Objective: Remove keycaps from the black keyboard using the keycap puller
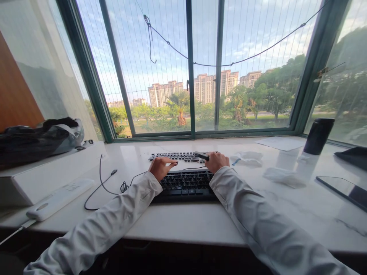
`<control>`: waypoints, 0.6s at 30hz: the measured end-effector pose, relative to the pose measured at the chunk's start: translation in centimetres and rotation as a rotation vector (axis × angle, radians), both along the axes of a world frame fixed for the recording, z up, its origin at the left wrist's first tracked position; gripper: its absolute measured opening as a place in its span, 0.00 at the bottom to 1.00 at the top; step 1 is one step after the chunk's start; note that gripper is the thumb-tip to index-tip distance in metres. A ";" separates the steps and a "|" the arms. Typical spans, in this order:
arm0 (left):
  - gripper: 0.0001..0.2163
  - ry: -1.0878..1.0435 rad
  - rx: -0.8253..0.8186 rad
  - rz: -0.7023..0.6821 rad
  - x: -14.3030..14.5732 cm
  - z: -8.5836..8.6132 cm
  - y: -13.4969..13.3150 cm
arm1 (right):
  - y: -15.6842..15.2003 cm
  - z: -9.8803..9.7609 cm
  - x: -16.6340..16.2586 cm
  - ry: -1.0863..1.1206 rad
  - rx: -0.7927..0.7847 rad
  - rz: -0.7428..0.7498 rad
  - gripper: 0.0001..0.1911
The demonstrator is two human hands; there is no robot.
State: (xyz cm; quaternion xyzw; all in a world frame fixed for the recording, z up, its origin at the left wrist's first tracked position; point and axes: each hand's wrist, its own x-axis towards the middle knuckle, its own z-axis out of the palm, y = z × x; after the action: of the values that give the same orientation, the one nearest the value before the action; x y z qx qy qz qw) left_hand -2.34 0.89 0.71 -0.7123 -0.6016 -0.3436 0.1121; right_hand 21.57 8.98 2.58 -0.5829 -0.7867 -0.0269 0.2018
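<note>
Lying near the counter's front edge [183,236] is a keyboard [186,182]; the left hand [159,168] is pinching a black piece [176,162], the right hand [218,160] gripping a dark tool [201,156].

Black square keycaps [184,155] lie on the far side of the black rectangular keyboard [189,181], white oblong device [61,198] left, black cylinder [319,135] far right.

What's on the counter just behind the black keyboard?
Behind the keyboard: a thin dark cable, then rows of small black keycaps. The left hand and right hand block parts of that area; whatever lies behind them is covered.
</note>
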 end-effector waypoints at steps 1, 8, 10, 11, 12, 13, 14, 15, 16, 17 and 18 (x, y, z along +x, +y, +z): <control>0.09 0.017 0.004 0.026 -0.1 0.2 0.1 | 0.3 -0.1 0.3 -0.008 -0.003 -0.006 0.16; 0.08 0.203 -0.114 0.160 -0.2 2.1 2.4 | 0.8 -0.8 0.2 -0.029 0.003 0.030 0.15; 0.07 0.249 -0.171 0.153 0.1 2.3 3.7 | 0.8 -0.7 0.2 -0.032 0.000 0.035 0.15; 0.08 0.265 -0.203 0.152 0.2 2.3 4.4 | 0.7 -0.7 0.3 -0.034 -0.001 0.038 0.15; 0.08 0.276 -0.234 0.154 0.4 2.1 5.1 | 0.7 -0.7 0.3 -0.037 -0.005 0.040 0.15; 0.08 0.282 -0.264 0.157 0.5 2.0 5.8 | 0.7 -0.6 0.3 -0.038 -0.008 0.043 0.15; 0.08 0.285 -0.288 0.161 0.7 1.7 6.5 | 0.6 -0.6 0.3 -0.040 -0.013 0.044 0.15; 0.08 0.285 -0.304 0.166 0.8 1.4 7.1 | 0.6 -0.5 0.4 -0.043 -0.019 0.043 0.14; 0.08 0.284 -0.313 0.171 0.9 1.1 7.6 | 0.5 -0.5 0.3 -0.046 -0.025 0.042 0.14; 0.08 0.283 -0.315 0.174 1.0 0.8 8.1 | 0.5 -0.5 0.3 -0.049 -0.030 0.041 0.14; 0.08 0.283 -0.319 0.177 1.1 0.6 8.6 | 0.5 -0.5 0.3 -0.054 -0.034 0.041 0.14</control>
State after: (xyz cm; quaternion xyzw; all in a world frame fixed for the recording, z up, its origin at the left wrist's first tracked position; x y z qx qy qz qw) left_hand -1.24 9.47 1.28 -0.7065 -0.6868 -0.1297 0.1111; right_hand 21.86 9.46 2.11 -0.5689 -0.8040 -0.0248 0.1711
